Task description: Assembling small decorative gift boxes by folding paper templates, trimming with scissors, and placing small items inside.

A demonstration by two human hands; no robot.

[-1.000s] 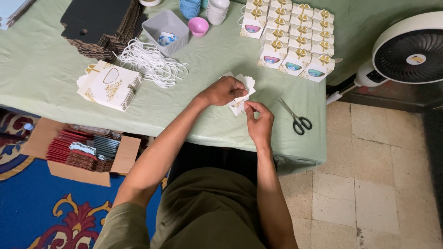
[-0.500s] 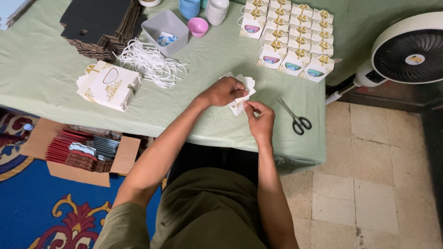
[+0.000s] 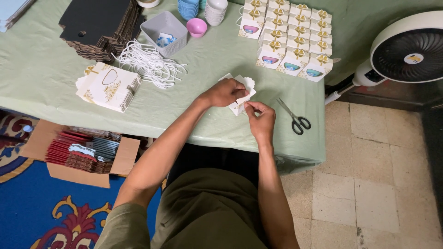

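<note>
Both hands on a small white paper box blank [image 3: 240,94] at the near edge of the green-clothed surface [image 3: 41,74].

The left hand [image 3: 226,92] is closed over the blank's top, covering much of it; the right hand [image 3: 260,119] pinches its lower edge with the fingertips. Black-handled scissors [image 3: 295,117] lie just right of the hands. Beyond them stand rows of finished white gift boxes with gold bows [image 3: 290,39]. To the left, a heap of white cords [image 3: 147,64], a stack of flat printed boxes [image 3: 108,85], a grey basket [image 3: 164,27] and dark card sheets [image 3: 97,20]. A white fan [image 3: 408,48] stands on the right.
</note>
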